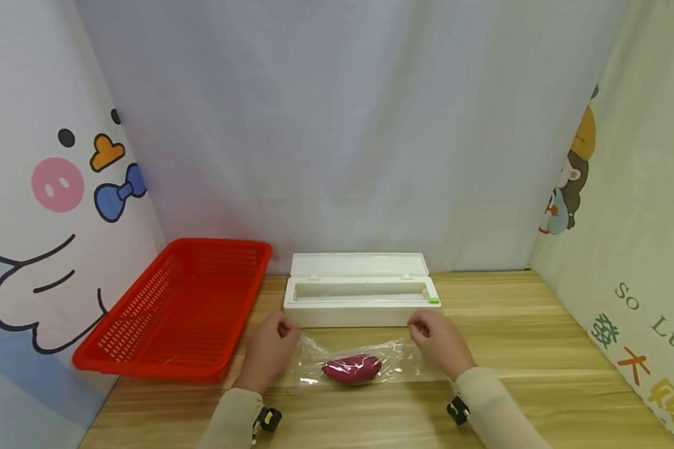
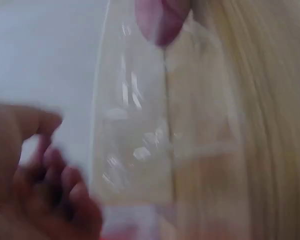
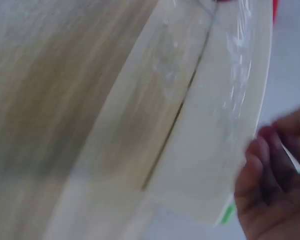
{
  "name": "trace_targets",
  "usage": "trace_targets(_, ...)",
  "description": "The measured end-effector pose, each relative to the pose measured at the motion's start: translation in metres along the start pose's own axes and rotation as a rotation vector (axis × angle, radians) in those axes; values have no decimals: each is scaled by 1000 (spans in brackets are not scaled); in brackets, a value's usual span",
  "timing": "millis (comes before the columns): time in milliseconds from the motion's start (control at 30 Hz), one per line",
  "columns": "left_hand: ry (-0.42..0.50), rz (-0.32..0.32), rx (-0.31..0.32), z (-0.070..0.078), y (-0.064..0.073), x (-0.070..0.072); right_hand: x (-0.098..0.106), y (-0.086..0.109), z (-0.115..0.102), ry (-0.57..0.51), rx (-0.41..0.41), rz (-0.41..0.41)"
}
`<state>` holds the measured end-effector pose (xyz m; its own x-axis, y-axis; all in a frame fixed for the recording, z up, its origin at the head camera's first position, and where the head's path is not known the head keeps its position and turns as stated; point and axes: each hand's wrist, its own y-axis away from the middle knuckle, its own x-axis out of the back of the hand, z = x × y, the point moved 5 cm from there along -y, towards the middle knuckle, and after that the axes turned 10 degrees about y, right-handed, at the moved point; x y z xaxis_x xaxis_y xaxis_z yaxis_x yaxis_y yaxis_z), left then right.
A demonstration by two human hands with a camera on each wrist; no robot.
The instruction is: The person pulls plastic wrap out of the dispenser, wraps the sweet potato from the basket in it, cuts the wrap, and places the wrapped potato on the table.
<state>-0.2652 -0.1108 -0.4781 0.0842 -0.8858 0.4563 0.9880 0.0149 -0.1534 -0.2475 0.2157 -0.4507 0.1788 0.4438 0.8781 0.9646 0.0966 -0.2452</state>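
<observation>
A purple-red sweet potato [image 1: 352, 369] lies on the table, with a sheet of clear plastic wrap [image 1: 395, 362] about it. Whether the wrap passes over or under it, I cannot tell. My left hand [image 1: 271, 346] pinches the wrap near its far left corner, thumb and index tips together. At the far right corner, my right hand [image 1: 439, 340] pinches it too, and the far edge sags between them. Both wrist views are blurred, with the film at the fingertips hard to see. Just beyond stands a white plastic wrap dispenser [image 1: 362, 315], lid raised, a green slider [image 1: 434, 300] at its right end.
A red perforated basket [image 1: 224, 340] stands to the left, close to my left hand. Behind the dispenser hangs a pale curtain [image 1: 337, 137]. Printed cloth walls [image 1: 34, 262] flank the wooden table [image 1: 539, 362].
</observation>
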Motion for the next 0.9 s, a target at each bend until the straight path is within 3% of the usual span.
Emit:
trace_targets(100,-104,-218,-100,18,12,-18,-18,4,-26,115,213,-131)
trace_targets(167,-173,-336,-107,21,18,-28,-30,8,-33,172,254,-214)
trace_targets(267,-252,-392,-73,18,23,-36,-40,12,-36,201,232,-296)
trace_targets(400,-252,-399,-54,12,23,-40,-45,14,-35,165,199,-338)
trace_targets(533,-146,-460,-37,8,21,-51,-51,12,-36,-17,181,-382)
trace_targets(633,-39,-513,-15,8,21,-61,-56,12,-37,-198,123,-431)
trace_targets(733,43,-517,5,10,21,-66,-59,13,-37,-377,8,-481)
trace_targets(833,87,-483,1,9,21,-67,-61,15,-35,-566,-131,-529)
trace_targets(900,108,-471,-5,6,19,-68,-62,16,-32,-636,-200,-546)
